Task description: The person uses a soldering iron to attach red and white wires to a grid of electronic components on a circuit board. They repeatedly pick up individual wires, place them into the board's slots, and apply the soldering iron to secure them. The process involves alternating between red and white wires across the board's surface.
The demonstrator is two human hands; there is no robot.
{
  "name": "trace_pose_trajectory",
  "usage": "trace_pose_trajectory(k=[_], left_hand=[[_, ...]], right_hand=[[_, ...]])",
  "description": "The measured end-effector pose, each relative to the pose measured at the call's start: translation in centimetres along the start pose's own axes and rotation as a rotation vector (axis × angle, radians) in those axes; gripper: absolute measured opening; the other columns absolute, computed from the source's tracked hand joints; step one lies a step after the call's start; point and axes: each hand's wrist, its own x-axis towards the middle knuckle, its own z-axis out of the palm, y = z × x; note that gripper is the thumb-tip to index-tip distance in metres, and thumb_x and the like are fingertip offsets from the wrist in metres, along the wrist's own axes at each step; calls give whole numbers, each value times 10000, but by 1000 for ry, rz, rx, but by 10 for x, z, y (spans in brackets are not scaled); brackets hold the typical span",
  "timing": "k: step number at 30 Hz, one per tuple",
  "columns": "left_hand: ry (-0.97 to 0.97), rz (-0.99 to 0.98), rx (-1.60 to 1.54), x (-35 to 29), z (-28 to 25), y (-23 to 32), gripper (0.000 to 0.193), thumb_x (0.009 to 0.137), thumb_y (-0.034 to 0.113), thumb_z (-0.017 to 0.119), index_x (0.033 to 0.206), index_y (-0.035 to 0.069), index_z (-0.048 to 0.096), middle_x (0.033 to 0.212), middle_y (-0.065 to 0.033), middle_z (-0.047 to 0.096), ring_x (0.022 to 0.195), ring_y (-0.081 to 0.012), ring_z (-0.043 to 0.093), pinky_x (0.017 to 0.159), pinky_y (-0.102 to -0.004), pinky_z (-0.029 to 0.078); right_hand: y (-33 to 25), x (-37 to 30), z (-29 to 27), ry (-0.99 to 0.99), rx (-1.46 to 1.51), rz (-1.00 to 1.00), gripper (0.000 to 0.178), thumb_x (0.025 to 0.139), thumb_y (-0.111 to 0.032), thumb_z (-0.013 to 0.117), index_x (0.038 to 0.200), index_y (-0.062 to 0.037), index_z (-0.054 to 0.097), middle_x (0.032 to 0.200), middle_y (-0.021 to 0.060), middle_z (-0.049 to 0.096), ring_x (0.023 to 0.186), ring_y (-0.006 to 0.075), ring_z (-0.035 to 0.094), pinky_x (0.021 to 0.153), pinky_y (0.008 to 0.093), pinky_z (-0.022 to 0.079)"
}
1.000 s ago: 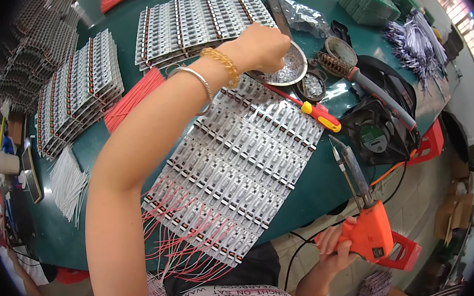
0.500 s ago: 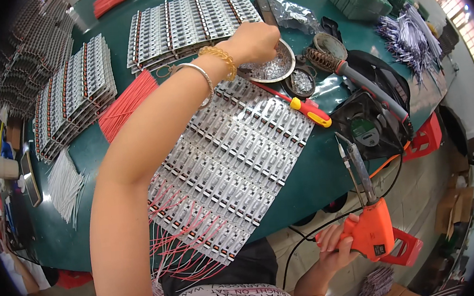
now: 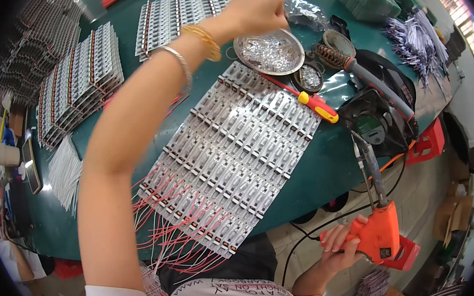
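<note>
My left hand [image 3: 256, 11], curled closed, is over the far edge of a round metal dish [image 3: 271, 52] full of small silvery bits. What its fingers hold, if anything, is hidden by the back of the hand. Low on the right, my right hand [image 3: 341, 246] grips an orange soldering gun [image 3: 378, 231], its metal tip pointing up and away. Between the hands lies a panel of small white modules in rows [image 3: 221, 160]. Red and white wires [image 3: 179, 232] trail from its near left side.
A red and yellow screwdriver [image 3: 319, 108] lies beside the panel. A soldering iron [image 3: 378, 87] rests right of a small dish of bits [image 3: 308, 78]. Stacked module panels [image 3: 79, 83] and white wires [image 3: 65, 174] sit at left, with purple-white wires [image 3: 417, 45] far right.
My left hand has risen away from the dish, toward the far side, uncovering more of the bits. The right hand still grips the soldering gun, and the whole view has shifted slightly.
</note>
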Motion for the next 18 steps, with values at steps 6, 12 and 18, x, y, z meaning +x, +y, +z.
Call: trace_pose_trajectory(k=[6,12,18], left_hand=[[-153,-131,155,-41,-47,-40,217,768,230,666,814,19,690,751,-149,676,695,-300,656,673,-383,515],[-233,-233,169,-49,-30,-38,219,825,223,626,886,30,709,850,-144,700,825,-304,669,754,-390,525],[-201,39,293,-13,32,4,173,781,180,590,828,73,717,823,-122,686,866,-304,649,780,-452,473]], right_hand=[[0,-3,5,12,-20,75,485,990,-320,515,1308,24,388,501,6,380,373,116,383,401,280,419],[-1,-5,9,-52,-15,0,478,990,-309,515,1305,29,392,505,11,389,378,116,388,410,276,425],[-1,-5,6,-20,-30,39,481,994,-321,505,1313,20,392,506,6,389,375,115,385,405,279,422]])
